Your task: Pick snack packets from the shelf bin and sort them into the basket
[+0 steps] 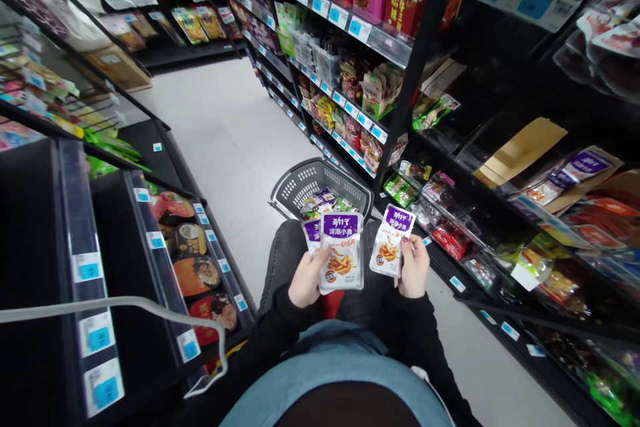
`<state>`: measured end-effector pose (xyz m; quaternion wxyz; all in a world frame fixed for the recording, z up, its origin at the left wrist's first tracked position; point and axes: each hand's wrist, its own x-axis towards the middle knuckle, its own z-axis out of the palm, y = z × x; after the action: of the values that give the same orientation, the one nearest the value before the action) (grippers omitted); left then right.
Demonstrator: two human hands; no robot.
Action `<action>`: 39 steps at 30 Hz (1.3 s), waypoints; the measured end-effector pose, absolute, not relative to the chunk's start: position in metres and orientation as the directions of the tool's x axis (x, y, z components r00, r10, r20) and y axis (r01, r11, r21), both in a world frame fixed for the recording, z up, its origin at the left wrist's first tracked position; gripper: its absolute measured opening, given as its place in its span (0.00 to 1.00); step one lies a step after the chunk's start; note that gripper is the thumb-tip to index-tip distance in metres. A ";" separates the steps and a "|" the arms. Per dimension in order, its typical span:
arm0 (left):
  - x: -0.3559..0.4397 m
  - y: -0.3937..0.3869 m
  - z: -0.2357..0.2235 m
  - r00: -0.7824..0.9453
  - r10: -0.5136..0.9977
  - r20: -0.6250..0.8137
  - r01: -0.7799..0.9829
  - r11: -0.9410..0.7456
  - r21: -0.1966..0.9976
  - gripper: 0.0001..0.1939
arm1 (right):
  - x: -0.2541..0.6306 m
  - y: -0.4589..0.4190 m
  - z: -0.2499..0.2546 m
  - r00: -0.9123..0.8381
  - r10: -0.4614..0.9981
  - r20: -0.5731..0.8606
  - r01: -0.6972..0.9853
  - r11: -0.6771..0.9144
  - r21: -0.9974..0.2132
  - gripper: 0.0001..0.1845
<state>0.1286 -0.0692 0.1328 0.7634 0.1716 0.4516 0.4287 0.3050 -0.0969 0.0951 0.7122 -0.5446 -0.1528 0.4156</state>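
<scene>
My left hand (309, 278) is closed on purple-and-white snack packets, the front one (341, 260) facing me with pictures of small fried fish. Behind it, the purple corner of another packet (312, 229) pokes out to the left. A similar snack packet (391, 240) is pinched in my right hand (415, 267), tilted slightly, a little apart from the left-hand ones. Just beyond the packets stands a grey shopping basket (295, 181) with several small colourful packets (327, 200) in it. The held packets hide its near side.
To my right, a shelf holds a cardboard box (575, 177) with similar purple packets, above rows of bagged snacks (453, 238). Shelves with round-lidded packages (190, 240) stand close on my left. Pale aisle floor (220, 120) runs ahead between them.
</scene>
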 end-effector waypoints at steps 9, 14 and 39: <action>0.127 -0.071 0.132 0.231 0.795 -0.561 -0.499 0.592 0.633 0.27 | 0.305 -0.100 0.108 -0.083 0.988 -0.128 -0.847 -0.138 -0.514 0.20; 0.124 -0.074 0.133 0.310 0.796 -0.520 -0.485 0.603 0.633 0.27 | 0.299 -0.095 0.093 0.451 0.882 -0.135 -0.310 0.013 -0.951 0.21; 0.133 -0.079 0.119 0.326 0.847 -0.420 -0.389 0.525 0.757 0.24 | 0.265 -0.108 0.103 0.358 0.932 0.046 -0.027 0.060 -0.998 0.14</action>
<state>0.1327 -0.0787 0.1192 0.7668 0.2737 0.4179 0.4030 0.2652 -0.1084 0.1035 0.6051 -0.5595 -0.4046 0.3965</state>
